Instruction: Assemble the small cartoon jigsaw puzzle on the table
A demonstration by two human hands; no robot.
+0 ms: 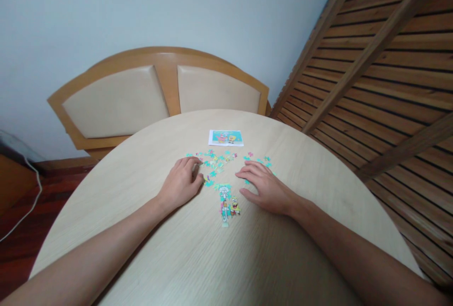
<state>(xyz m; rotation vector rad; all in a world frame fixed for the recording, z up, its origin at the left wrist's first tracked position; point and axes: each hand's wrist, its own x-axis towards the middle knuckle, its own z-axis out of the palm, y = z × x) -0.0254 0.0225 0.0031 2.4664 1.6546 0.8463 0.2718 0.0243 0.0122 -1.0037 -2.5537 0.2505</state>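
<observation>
A partly joined jigsaw puzzle point(225, 202) with cartoon figures lies on the table between my hands. Beyond it spread several loose jigsaw pieces point(221, 161), mostly turquoise with bits of yellow and pink. At the left edge of these pieces rests my left hand point(182, 177), its fingers curved and apart, with nothing visible in them. My right hand point(264, 186) lies to the right of the joined part, palm down, fingers stretched out. A turquoise piece point(247, 181) shows beside its fingers. What lies beneath either palm is hidden.
A printed reference picture point(226, 138) lies beyond the pieces on the round wooden table point(134, 169). Behind the table stands a padded bench back point(166, 84) against the wall. A slatted wooden screen point(382, 61) rises at the right. A white cable point(37, 193) hangs at the left.
</observation>
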